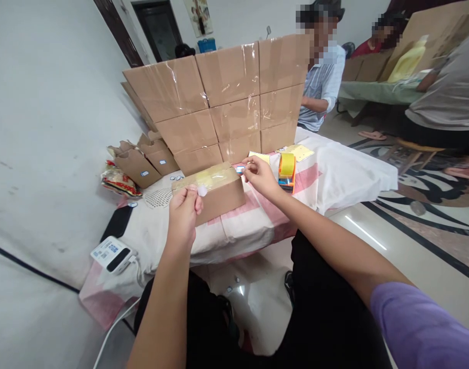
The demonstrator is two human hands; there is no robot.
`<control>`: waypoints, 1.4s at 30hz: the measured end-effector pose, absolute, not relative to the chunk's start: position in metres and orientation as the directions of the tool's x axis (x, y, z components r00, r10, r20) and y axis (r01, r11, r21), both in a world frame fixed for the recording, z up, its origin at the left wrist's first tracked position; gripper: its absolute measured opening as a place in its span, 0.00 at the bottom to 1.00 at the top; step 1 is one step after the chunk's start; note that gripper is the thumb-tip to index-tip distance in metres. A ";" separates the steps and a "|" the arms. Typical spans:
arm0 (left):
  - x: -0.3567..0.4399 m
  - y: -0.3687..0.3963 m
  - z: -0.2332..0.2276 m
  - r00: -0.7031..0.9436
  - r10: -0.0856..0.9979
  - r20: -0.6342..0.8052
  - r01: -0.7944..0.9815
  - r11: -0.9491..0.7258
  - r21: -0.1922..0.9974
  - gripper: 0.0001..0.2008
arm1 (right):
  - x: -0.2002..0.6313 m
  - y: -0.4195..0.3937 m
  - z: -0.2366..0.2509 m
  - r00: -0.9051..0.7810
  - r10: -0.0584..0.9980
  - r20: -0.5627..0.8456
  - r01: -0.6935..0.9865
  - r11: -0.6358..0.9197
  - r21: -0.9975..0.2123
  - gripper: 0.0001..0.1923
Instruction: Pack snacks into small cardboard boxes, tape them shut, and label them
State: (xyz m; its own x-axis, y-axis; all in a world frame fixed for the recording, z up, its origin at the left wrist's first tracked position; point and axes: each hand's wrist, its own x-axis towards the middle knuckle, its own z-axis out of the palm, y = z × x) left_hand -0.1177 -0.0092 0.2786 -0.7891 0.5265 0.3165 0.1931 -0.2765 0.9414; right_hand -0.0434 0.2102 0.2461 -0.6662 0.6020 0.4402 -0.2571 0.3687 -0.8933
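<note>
A closed cardboard box [221, 200] with clear tape along its top lies on the cloth-covered table in front of me. My left hand [184, 212] is at the box's left end, thumb and fingers closed on a small whitish piece [202, 190], perhaps paper or film. Over the right end, my right hand [260, 177] pinches a small white label with a blue edge [240, 169]. A tape dispenser with a yellow roll [287, 165] stands to the right of that hand.
Taped cardboard boxes [234, 97] form a wall behind. Open boxes [138, 166] and a red patterned packet [121, 180] sit left. A white device with a cable [113, 254] lies near the table's left edge. Yellow sheets [299, 152] lie right. Other people sit beyond.
</note>
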 end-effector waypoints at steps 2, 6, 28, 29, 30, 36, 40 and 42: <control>-0.116 -0.008 0.280 -0.790 0.535 0.300 0.159 -0.293 0.943 0.18 | -0.048 0.232 0.239 -0.643 0.666 0.377 -0.049 0.456 -0.889 0.03; -0.113 -0.009 0.284 -0.759 0.622 0.194 -0.040 -0.342 0.939 0.17 | -0.056 0.267 0.229 -0.613 0.774 0.156 0.454 0.507 -0.732 0.06; -0.110 -0.022 0.277 -0.467 0.595 0.654 0.858 0.128 0.497 0.09 | -0.055 0.213 0.247 -0.740 0.598 0.308 0.081 0.534 -0.841 0.09; -0.110 -0.023 0.276 -0.442 0.607 0.661 0.880 0.152 0.449 0.09 | -0.050 0.201 0.252 -0.756 0.571 0.321 -0.058 0.430 -0.901 0.10; -0.110 -0.023 0.276 -0.421 0.610 0.671 0.897 0.168 0.409 0.09 | -0.044 0.191 0.258 -0.751 0.568 0.337 -0.159 0.340 -0.927 0.11; -0.110 -0.019 0.275 -0.389 0.581 0.715 0.919 0.192 0.344 0.10 | -0.011 0.156 0.283 -0.847 0.296 0.442 -0.364 0.284 -0.887 0.18; -0.110 -0.016 0.276 -0.388 0.566 0.728 0.920 0.189 0.343 0.11 | -0.006 0.146 0.281 -0.896 0.147 0.420 -0.375 0.258 -0.890 0.17; -0.109 -0.015 0.276 -0.386 0.560 0.733 0.921 0.192 0.338 0.11 | -0.007 0.143 0.280 -0.884 0.154 0.440 -0.397 0.249 -0.884 0.15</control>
State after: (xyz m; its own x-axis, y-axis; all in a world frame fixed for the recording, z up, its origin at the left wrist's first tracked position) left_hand -0.1092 -0.0146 0.2761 -0.3856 0.5599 0.7334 0.9214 0.1917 0.3381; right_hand -0.0065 0.1433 0.2795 -0.8844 0.1543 0.4405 -0.3967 0.2486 -0.8836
